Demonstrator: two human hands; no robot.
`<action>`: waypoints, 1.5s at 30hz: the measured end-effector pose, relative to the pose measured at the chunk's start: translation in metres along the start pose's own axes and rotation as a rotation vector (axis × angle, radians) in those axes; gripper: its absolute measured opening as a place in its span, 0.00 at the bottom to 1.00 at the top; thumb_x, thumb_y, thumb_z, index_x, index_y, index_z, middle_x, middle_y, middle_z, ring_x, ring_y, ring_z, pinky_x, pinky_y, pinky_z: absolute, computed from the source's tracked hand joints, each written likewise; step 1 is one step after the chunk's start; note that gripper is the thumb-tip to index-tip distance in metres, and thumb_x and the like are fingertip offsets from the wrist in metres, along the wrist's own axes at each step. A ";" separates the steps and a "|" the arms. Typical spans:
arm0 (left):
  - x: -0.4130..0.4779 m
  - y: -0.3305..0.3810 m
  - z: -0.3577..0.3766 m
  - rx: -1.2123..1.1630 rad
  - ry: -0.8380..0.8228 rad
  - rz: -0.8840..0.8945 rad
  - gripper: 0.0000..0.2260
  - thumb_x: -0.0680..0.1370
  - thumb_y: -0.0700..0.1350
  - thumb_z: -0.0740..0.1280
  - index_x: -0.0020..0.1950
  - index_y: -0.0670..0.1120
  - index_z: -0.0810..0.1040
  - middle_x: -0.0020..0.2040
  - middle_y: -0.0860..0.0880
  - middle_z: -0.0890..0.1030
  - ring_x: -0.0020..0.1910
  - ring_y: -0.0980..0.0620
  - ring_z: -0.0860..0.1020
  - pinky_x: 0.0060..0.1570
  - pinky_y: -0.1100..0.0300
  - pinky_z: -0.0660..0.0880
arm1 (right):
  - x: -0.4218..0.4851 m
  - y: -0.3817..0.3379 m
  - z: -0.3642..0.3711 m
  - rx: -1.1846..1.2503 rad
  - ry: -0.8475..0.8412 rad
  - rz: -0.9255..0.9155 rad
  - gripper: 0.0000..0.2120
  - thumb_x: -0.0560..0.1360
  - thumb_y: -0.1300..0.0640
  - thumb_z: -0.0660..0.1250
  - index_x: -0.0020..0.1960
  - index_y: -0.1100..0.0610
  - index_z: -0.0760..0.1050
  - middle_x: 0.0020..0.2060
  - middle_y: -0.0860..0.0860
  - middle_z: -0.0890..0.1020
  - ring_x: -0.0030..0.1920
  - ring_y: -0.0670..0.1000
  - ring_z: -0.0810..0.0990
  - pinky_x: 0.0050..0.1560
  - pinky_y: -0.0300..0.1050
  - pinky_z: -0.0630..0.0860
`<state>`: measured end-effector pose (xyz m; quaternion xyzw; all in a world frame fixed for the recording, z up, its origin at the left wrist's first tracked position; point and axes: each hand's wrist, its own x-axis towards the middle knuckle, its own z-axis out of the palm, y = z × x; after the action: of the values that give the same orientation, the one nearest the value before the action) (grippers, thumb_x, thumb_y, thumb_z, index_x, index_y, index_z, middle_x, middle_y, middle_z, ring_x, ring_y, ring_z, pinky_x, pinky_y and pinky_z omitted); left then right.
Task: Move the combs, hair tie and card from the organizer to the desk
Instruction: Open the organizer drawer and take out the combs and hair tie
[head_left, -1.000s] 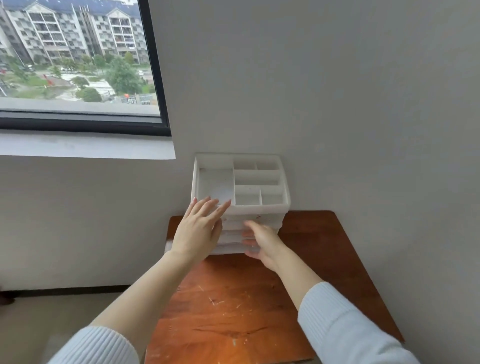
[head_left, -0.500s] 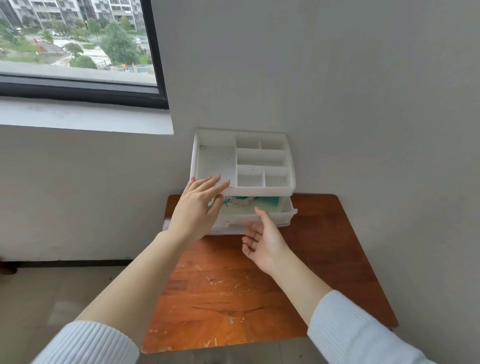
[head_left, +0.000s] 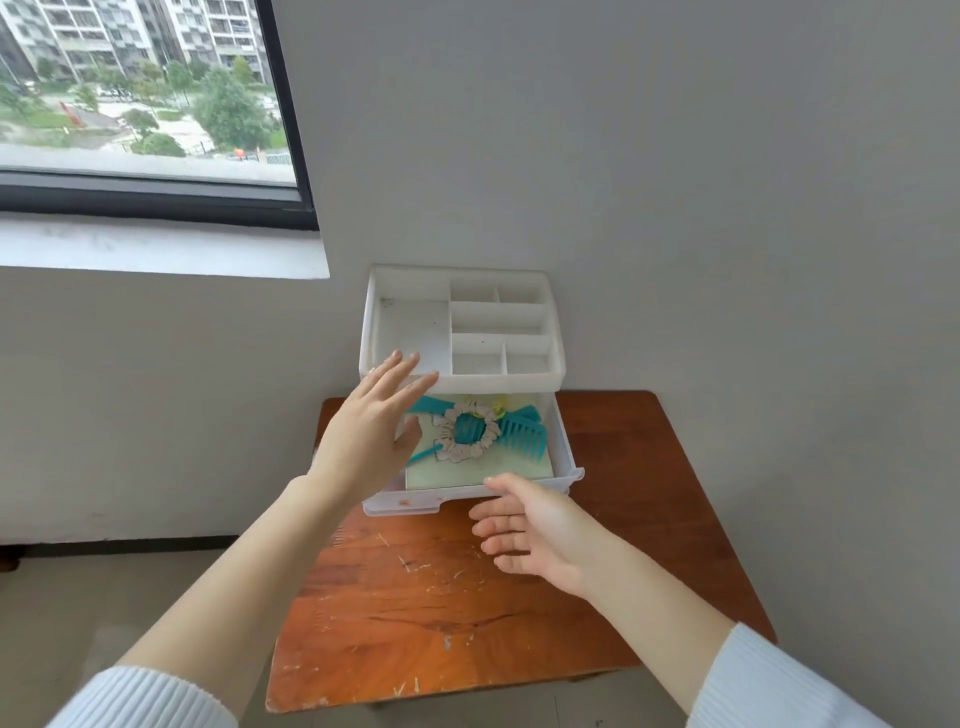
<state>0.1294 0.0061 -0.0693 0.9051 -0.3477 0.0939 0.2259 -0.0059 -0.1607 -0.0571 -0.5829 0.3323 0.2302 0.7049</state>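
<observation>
Fingers of the left hand lie straight and spread, flat against the front left corner of the white plastic organizer, their tips at the rim of its top tray; they grip nothing. Right hand, palm turned leftward and fingers loosely extended, hovers just in front of the pulled-out drawer, its thumb close to or touching the drawer's front lip, with nothing held.

Organizer: a rectangular moulded box set against the grey wall at the back of the counter, its open top divided into one large compartment on the left and five smaller rectangular ones on the right. Drawer: translucent plastic, smooth-walled, drawn forward over the counter.

Drawer contents: a pale green flat card covering the floor; on it a teal wide-toothed comb lying aslant to the right, a second teal comb partly hidden behind the left hand, and a cream ruffled fabric hair tie forming a ring on top of the combs.

Counter: reddish-brown wood, glossy, with pale scratches and chipped edges. White ribbed sleeves cover both forearms near the frame's lower edge.
</observation>
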 end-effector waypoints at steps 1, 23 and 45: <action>-0.006 0.003 -0.001 0.018 0.043 0.027 0.20 0.75 0.38 0.66 0.67 0.47 0.75 0.69 0.45 0.74 0.70 0.44 0.70 0.62 0.47 0.74 | -0.004 -0.004 -0.003 -0.128 -0.002 -0.058 0.18 0.74 0.47 0.65 0.51 0.60 0.82 0.37 0.52 0.83 0.37 0.48 0.80 0.38 0.40 0.77; 0.030 0.023 0.023 0.551 -0.489 0.061 0.19 0.76 0.44 0.64 0.65 0.39 0.70 0.63 0.42 0.76 0.60 0.45 0.76 0.56 0.52 0.76 | 0.056 -0.056 0.016 -1.397 0.546 -0.622 0.08 0.75 0.57 0.65 0.52 0.59 0.76 0.46 0.56 0.83 0.42 0.55 0.79 0.37 0.45 0.70; 0.043 0.028 0.028 0.637 -0.484 0.261 0.12 0.77 0.40 0.62 0.59 0.40 0.74 0.56 0.43 0.81 0.54 0.44 0.80 0.53 0.51 0.78 | 0.021 -0.081 -0.045 -0.508 0.523 -0.863 0.08 0.67 0.60 0.70 0.31 0.55 0.75 0.22 0.45 0.73 0.21 0.40 0.68 0.24 0.30 0.65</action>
<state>0.1431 -0.0505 -0.0704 0.8740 -0.4562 0.0091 -0.1672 0.0569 -0.2231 -0.0236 -0.8548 0.1619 -0.1582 0.4670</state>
